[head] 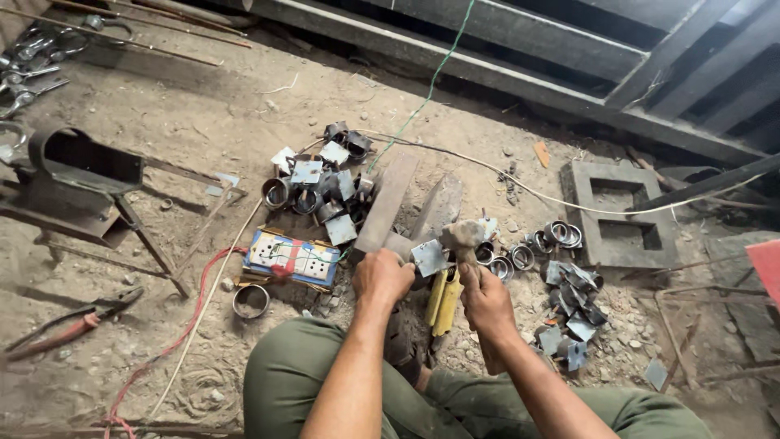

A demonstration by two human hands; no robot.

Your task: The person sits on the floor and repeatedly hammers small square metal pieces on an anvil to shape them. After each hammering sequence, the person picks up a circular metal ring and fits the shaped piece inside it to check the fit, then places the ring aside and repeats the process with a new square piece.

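Note:
My left hand [380, 278] grips a small metal piece [428, 257], a square plate joined to a short ring, and holds it against a steel block [388, 203] lying on the dirt floor. My right hand [484, 297] is closed around the handle of a hammer [463, 236]. The hammer's head sits just right of the plate. A yellow-handled tool [443, 302] lies between my two hands.
Heaps of similar plate-and-ring pieces lie at the upper left [321, 187] and at the right [573, 313]. An extension socket board [291, 257], a loose ring [250, 300], pliers [69, 325], a hollow concrete block [621, 213] and a metal stand [77, 183] surround me. My knees fill the bottom.

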